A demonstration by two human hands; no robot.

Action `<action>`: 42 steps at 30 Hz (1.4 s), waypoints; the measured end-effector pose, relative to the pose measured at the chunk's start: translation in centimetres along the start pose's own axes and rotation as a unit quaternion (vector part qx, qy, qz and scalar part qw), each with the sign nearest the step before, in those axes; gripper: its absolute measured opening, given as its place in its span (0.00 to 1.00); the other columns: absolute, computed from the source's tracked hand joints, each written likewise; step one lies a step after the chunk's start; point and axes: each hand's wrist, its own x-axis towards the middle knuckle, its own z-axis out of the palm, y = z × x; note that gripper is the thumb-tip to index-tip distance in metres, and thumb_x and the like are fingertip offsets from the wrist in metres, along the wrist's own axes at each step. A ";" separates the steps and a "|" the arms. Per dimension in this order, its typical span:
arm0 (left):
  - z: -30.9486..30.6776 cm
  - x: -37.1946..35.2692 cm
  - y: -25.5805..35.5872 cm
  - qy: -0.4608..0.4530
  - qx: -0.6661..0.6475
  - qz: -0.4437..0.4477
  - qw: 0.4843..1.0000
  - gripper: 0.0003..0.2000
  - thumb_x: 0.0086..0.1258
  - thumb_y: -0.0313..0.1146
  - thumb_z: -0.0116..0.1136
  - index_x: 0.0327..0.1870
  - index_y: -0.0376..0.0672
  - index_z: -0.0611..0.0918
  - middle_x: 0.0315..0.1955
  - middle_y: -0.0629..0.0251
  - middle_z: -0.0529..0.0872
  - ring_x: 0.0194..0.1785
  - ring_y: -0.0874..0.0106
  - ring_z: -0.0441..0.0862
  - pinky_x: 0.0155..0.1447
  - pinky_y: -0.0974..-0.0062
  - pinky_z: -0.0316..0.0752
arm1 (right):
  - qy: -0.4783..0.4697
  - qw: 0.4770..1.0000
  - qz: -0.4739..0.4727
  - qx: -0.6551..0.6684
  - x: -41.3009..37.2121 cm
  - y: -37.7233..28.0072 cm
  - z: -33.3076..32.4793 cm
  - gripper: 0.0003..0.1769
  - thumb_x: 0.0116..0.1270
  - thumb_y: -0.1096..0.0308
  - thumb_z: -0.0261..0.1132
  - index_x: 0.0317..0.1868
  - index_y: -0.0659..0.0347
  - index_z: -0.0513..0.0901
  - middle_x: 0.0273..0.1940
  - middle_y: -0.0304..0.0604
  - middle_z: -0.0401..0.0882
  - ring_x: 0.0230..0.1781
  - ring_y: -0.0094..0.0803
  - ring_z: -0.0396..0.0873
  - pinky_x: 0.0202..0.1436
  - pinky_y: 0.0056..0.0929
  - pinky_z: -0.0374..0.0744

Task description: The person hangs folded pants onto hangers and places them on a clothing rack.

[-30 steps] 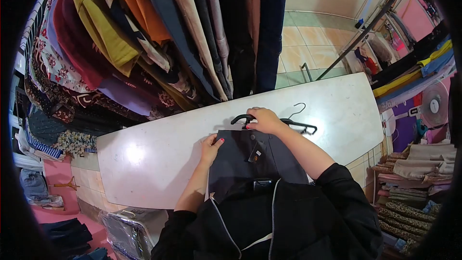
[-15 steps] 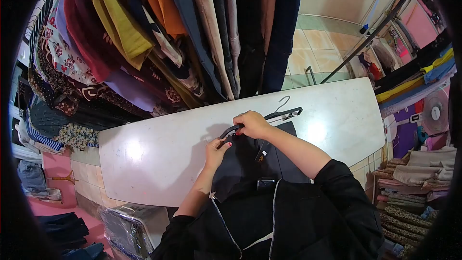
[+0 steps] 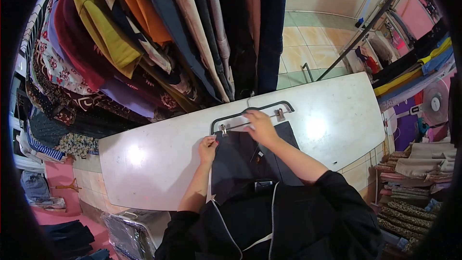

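Dark grey trousers [image 3: 232, 160] lie on the white table, waistband facing away from me, with a small tag [image 3: 260, 154] on the front. Along the waistband lies a black clip hanger [image 3: 278, 103], its hook pointing away. One metal clip [image 3: 223, 130] sits at the waistband's left corner, and another clip [image 3: 281, 114] is near its right end. My left hand [image 3: 208, 151] is closed in a pinch on the left corner of the waistband. Over the middle of the hanger, my right hand [image 3: 263, 129] has its fingers curled on the bar.
A packed rack of hanging clothes [image 3: 159, 24] stands along the far left edge of the table [image 3: 154, 173]. Folded fabric stacks [image 3: 414, 178] and a fan [image 3: 435, 102] are at the right. A plastic-wrapped chair [image 3: 130, 231] stands below the table's near left side.
The hanger has turned to lie along the waistband, with both clips now showing. My left hand has left the hanger for the waistband corner, while my right hand has shifted slightly along the bar.
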 end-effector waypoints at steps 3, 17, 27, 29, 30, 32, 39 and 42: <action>-0.1 0.3 1.0 0.080 0.175 0.068 0.979 0.11 0.58 0.20 0.61 0.42 0.38 0.79 0.35 0.61 0.82 0.39 0.70 0.80 0.45 0.75 0.75 | 0.114 0.985 0.120 -0.045 -3.6 5.9 -2.2 0.14 0.52 0.74 0.68 0.40 0.61 0.79 0.43 0.52 0.78 0.49 0.50 0.75 0.54 0.40 0.73; 20.6 3.3 10.7 -0.201 0.359 0.431 0.803 0.21 0.57 0.36 0.63 0.51 0.40 0.77 0.48 0.55 0.78 0.54 0.56 0.73 0.60 0.59 0.67 | 0.002 0.906 0.423 0.029 -8.5 13.4 -3.6 0.16 0.48 0.57 0.75 0.36 0.53 0.85 0.33 0.40 0.84 0.40 0.39 0.80 0.44 0.43 0.72; 26.7 8.8 10.2 -0.406 0.413 0.197 0.791 0.27 0.41 0.47 0.75 0.42 0.42 0.80 0.40 0.56 0.79 0.45 0.60 0.78 0.48 0.69 0.75 | 0.039 0.902 0.387 0.186 -10.3 14.8 -3.2 0.13 0.52 0.60 0.73 0.33 0.56 0.80 0.29 0.39 0.81 0.33 0.33 0.78 0.43 0.36 0.71; 26.8 8.9 11.7 -0.443 0.411 0.168 0.779 0.28 0.42 0.48 0.75 0.41 0.41 0.80 0.38 0.56 0.80 0.43 0.63 0.78 0.47 0.69 0.74 | 0.058 0.886 0.368 0.276 -11.2 15.2 -2.7 0.11 0.55 0.65 0.72 0.34 0.58 0.79 0.28 0.37 0.80 0.33 0.27 0.77 0.42 0.30 0.73; 26.9 8.9 12.1 -0.461 0.410 0.153 0.772 0.28 0.42 0.48 0.74 0.41 0.40 0.79 0.37 0.56 0.80 0.43 0.64 0.79 0.46 0.70 0.74 | 0.065 0.877 0.353 0.321 -11.5 14.9 -3.0 0.09 0.58 0.69 0.69 0.35 0.60 0.78 0.29 0.35 0.79 0.33 0.24 0.76 0.41 0.27 0.72; 27.0 8.6 12.9 -0.509 0.359 0.103 0.776 0.28 0.43 0.48 0.74 0.40 0.39 0.79 0.33 0.59 0.82 0.37 0.67 0.78 0.42 0.73 0.73 | 0.078 0.852 0.318 0.409 -12.1 14.1 -3.4 0.05 0.63 0.76 0.64 0.38 0.63 0.76 0.32 0.31 0.76 0.33 0.18 0.72 0.39 0.19 0.72; 24.9 4.9 17.7 -0.566 0.318 0.154 0.745 0.20 0.50 0.43 0.72 0.36 0.37 0.80 0.28 0.62 0.83 0.34 0.73 0.78 0.39 0.75 0.72 | 0.173 0.829 0.284 0.449 -13.1 9.2 -5.0 0.08 0.65 0.74 0.63 0.43 0.64 0.79 0.35 0.35 0.80 0.35 0.19 0.75 0.42 0.20 0.73; 23.3 3.5 19.6 -0.552 0.311 0.187 0.751 0.14 0.57 0.38 0.68 0.35 0.37 0.80 0.29 0.61 0.83 0.34 0.72 0.78 0.41 0.74 0.72 | 0.176 0.850 0.264 0.421 -13.6 8.4 -5.2 0.09 0.65 0.73 0.63 0.45 0.64 0.79 0.35 0.35 0.81 0.35 0.19 0.75 0.41 0.20 0.73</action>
